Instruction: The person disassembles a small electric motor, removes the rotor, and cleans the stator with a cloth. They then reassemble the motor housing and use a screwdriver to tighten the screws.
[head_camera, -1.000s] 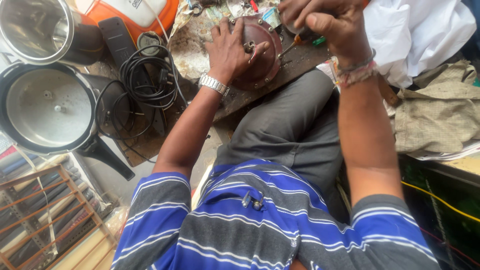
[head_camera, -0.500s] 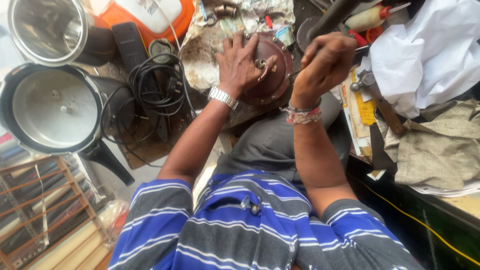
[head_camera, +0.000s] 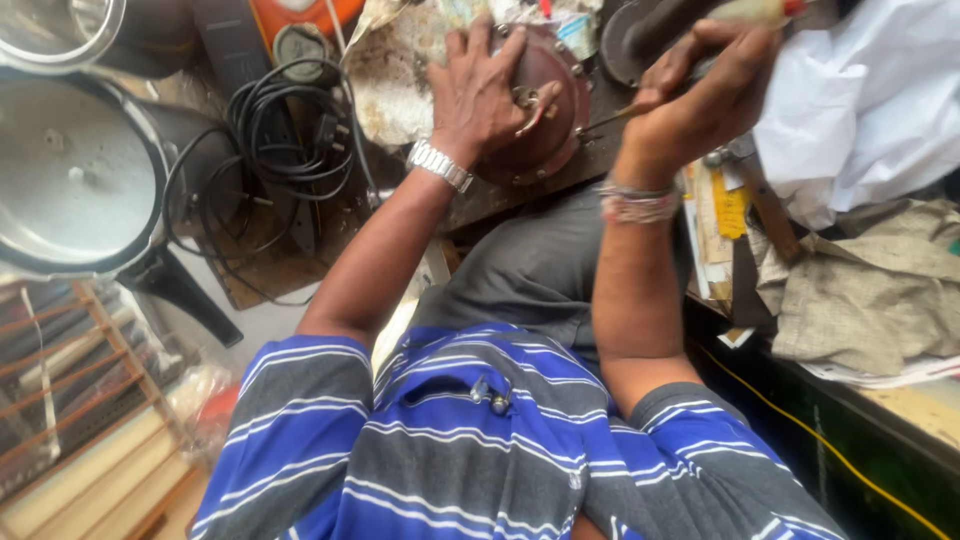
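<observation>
Counter (head_camera: 640, 165) was dark, grimy wood, crowded right to its near edge. Big steel pressure cooker (head_camera: 75, 175) sat off the counter's left end: dull brushed metal, black handle. Coiled black cable (head_camera: 270, 140) lay between the cooker and my work. White cloth (head_camera: 870, 100) was heaped toward the right end, khaki fabric (head_camera: 870, 290) below it.

The piece in hand was a round brown dome-shaped part (head_camera: 545, 110), smooth and slightly glossy, at the counter's near edge. My left hand (head_camera: 480, 95) lay spread flat on it, fingers open, palm pressing down, metal watch on the wrist. My right hand (head_camera: 705, 95) had its fingers closed around a thin screwdriver (head_camera: 610, 118), tip at the dome's centre fitting.

My take: keep the left palm heavy so the dome can't spin, keep the shaft in line with the fitting, and push in before turning so the tip doesn't slip on that slick surface.
</observation>
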